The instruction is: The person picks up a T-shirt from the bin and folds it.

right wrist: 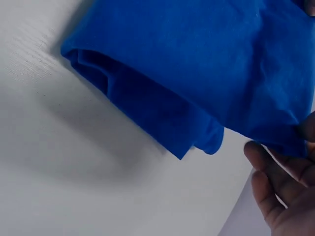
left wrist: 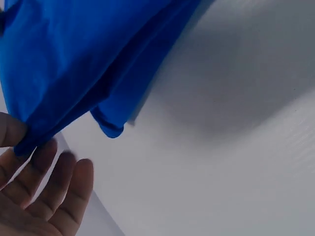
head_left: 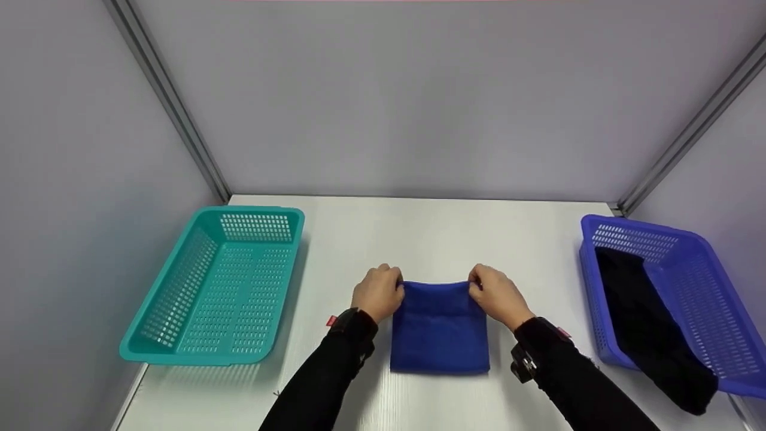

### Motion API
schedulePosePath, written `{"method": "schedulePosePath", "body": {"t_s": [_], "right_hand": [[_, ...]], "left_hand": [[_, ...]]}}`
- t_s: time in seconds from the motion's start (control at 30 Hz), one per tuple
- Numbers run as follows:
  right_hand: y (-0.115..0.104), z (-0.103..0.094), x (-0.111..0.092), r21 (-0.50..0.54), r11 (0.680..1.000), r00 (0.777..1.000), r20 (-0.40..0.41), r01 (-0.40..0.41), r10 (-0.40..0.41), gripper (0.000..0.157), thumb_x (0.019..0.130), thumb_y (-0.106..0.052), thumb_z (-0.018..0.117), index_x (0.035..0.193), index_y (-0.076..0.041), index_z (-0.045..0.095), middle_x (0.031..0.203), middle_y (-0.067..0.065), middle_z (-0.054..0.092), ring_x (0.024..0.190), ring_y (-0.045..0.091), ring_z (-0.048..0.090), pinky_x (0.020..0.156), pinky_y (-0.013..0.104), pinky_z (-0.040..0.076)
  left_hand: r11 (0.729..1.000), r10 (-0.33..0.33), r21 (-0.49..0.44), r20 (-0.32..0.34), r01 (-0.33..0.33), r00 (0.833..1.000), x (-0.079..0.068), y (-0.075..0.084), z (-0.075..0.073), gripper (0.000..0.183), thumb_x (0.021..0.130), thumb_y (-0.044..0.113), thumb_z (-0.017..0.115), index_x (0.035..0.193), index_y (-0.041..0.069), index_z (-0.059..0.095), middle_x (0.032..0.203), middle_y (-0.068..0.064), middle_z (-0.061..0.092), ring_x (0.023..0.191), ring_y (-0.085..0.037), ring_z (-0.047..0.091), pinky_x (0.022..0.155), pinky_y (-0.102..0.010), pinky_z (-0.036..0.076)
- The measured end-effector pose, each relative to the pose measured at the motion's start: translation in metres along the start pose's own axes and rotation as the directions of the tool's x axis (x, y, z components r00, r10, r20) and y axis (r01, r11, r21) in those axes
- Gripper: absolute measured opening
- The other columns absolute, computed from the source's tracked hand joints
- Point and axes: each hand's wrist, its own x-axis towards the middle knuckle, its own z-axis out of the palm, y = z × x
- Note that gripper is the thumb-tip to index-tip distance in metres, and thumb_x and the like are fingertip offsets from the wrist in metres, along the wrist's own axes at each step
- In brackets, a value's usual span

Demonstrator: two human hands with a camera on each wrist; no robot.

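Note:
A folded blue cloth (head_left: 440,335) lies at the middle front of the white table, its far edge raised between the two hands. My left hand (head_left: 379,293) pinches its far left corner; in the left wrist view the thumb and index finger grip the blue cloth (left wrist: 74,64) while the other fingers spread loosely. The far right corner is pinched by my right hand (head_left: 498,296). Several layers of the blue cloth (right wrist: 197,59) show along its side in the right wrist view, with the lower layers hanging apart from the upper one.
On the left stands a teal perforated basket (head_left: 233,299) with nothing seen in it. A purple basket (head_left: 688,239) at the right holds a black cloth (head_left: 640,317) that hangs over its near rim. Grey panels (head_left: 419,102) wall the white table (head_left: 335,239) at the back and sides.

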Motion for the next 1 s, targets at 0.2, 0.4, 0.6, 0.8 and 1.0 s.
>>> {"method": "schedulePosePath", "body": {"t_s": [0.2, 0.4, 0.6, 0.8, 1.0], "right_hand": [[0.009, 0.017, 0.001, -0.06, 0.998, 0.999, -0.046, -0.013, 0.01, 0.003, 0.098, -0.003, 0.063, 0.095, -0.003, 0.064, 0.093, 0.01, 0.061, 0.087, 0.029, 0.061, 0.079, 0.048, 0.051], [0.026, 0.027, -0.002, -0.045, 0.994, 0.994, -0.048, -0.097, 0.095, 0.025, 0.1, -0.013, 0.064, 0.116, 0.006, 0.065, 0.103, 0.021, 0.065, 0.095, 0.038, 0.065, 0.083, 0.053, 0.052], [0.036, 0.036, -0.01, -0.004, 0.964, 0.963, 0.052, -0.265, 0.264, 0.056, 0.103, -0.03, 0.062, 0.133, 0.017, 0.055, 0.121, 0.038, 0.059, 0.115, 0.055, 0.057, 0.098, 0.062, 0.046], [0.029, 0.048, -0.011, 0.081, 0.923, 0.923, 0.115, -0.376, 0.366, 0.06, 0.102, -0.041, 0.061, 0.136, 0.009, 0.057, 0.13, 0.033, 0.056, 0.121, 0.053, 0.049, 0.097, 0.068, 0.04], [0.026, 0.048, -0.007, 0.278, 0.868, 0.911, 0.115, -0.412, 0.396, 0.027, 0.104, -0.025, 0.062, 0.103, 0.002, 0.063, 0.097, 0.015, 0.063, 0.091, 0.031, 0.057, 0.082, 0.045, 0.045]], "left_hand": [[0.997, -0.064, 0.051, -0.043, 0.066, 0.997, 0.008, -0.001, 0.021, 0.007, 0.096, 0.016, 0.074, 0.098, 0.009, 0.074, 0.095, -0.007, 0.063, 0.092, -0.029, 0.064, 0.071, -0.046, 0.058], [0.982, -0.188, 0.001, -0.03, 0.188, 0.982, 0.009, -0.003, 0.033, 0.024, 0.098, 0.02, 0.072, 0.12, 0.011, 0.071, 0.114, -0.012, 0.067, 0.106, -0.034, 0.065, 0.079, -0.051, 0.058], [0.948, -0.289, -0.093, 0.138, 0.303, 0.947, 0.005, -0.007, 0.041, 0.043, 0.105, 0.025, 0.062, 0.142, 0.005, 0.059, 0.135, -0.022, 0.059, 0.123, -0.046, 0.057, 0.098, -0.059, 0.05], [0.943, -0.223, -0.215, 0.156, 0.254, 0.962, 0.004, -0.013, 0.038, 0.035, 0.103, 0.019, 0.061, 0.12, -0.011, 0.061, 0.117, -0.029, 0.066, 0.114, -0.046, 0.062, 0.102, -0.056, 0.046], [0.925, -0.24, -0.28, 0.096, 0.257, 0.966, 0.007, -0.023, 0.037, 0.013, 0.096, 0.009, 0.066, 0.093, -0.003, 0.063, 0.091, -0.016, 0.068, 0.088, -0.034, 0.066, 0.083, -0.047, 0.053]]}}
